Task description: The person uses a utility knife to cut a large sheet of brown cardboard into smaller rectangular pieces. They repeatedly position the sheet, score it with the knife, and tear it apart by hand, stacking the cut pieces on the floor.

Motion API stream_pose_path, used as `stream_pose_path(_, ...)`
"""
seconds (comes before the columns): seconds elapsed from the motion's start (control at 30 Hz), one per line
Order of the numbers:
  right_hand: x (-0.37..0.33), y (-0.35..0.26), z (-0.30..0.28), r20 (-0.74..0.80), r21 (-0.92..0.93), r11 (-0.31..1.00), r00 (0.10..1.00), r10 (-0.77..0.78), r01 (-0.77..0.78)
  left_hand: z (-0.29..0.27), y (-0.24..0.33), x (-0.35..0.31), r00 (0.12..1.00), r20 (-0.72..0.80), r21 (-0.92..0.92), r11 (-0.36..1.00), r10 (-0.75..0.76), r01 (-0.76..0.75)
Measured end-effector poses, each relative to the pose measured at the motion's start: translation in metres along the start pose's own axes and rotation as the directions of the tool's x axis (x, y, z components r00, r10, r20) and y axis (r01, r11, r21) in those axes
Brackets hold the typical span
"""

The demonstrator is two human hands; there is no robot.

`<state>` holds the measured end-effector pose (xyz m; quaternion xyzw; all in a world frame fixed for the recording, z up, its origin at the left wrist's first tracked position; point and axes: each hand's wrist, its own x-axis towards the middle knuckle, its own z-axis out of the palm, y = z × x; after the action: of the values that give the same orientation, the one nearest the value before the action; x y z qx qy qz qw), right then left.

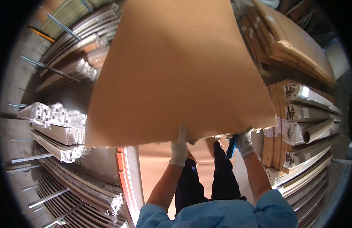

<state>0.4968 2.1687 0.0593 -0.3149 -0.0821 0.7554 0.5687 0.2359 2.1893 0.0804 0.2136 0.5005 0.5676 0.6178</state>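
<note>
Big sheet: the brown cardboard sheet (179, 76) is up in front of me, spreading away from my body and filling most of my view. Near edge is at my hands and looks pretty ragged.
Left glove: my left hand (179, 150) is gripping that near edge around its middle, thumb side on the top face. Fingers are mostly hidden underneath, so no clue how hard I'm squeezing.
Right glove: my right hand (244, 143) is closed on a slim blue-and-black tool (231, 147), and it's up against the sheet's edge near the right corner. Might be a cutter, but I can't see a blade.
Underfoot: another brown sheet (156, 165) is down on the floor by my legs (189, 180).
Left racks: white wrapped profiles (56, 114) on metal arms, ends poking toward the walkway.
Right side: upright cardboard stack (274, 140) just beside the sheet's right corner, then more wrapped lengths and a cardboard tube (320, 131).
Step I'm on: I'd call it handling the sheet, holding it up by one edge, tool tucked in the same grip.
Next move needs: imo an even lift from both hands so it doesn't sag or twist, the tool's tip turned away from the board and my left wrist, and an eye on that right corner, cos it's tight against the stack.
</note>
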Motion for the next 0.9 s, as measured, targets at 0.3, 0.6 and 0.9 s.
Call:
stream_pose_path(0.3, -0.169, -0.035, 0.1, -0.079, -0.316, 0.945, 0.99, -0.117, 0.086, 0.008, 0.065, -0.184, 0.963, 0.266, -0.358, 0.924, -0.037, 0.134)
stream_pose_path(0.6, -0.387, -0.03, 0.079, -0.099, -0.371, 0.926, 0.995, 0.032, -0.066, 0.032, 0.082, -0.256, 0.716, 0.511, -0.831, 0.487, 0.475, 0.27)
stream_pose_path(0.9, -0.51, 0.029, 0.138, -0.032, -0.318, 0.935, 0.984, -0.174, 0.155, 0.024, 0.123, -0.315, 0.434, 0.736, -0.668, 0.66, 0.52, 0.342)
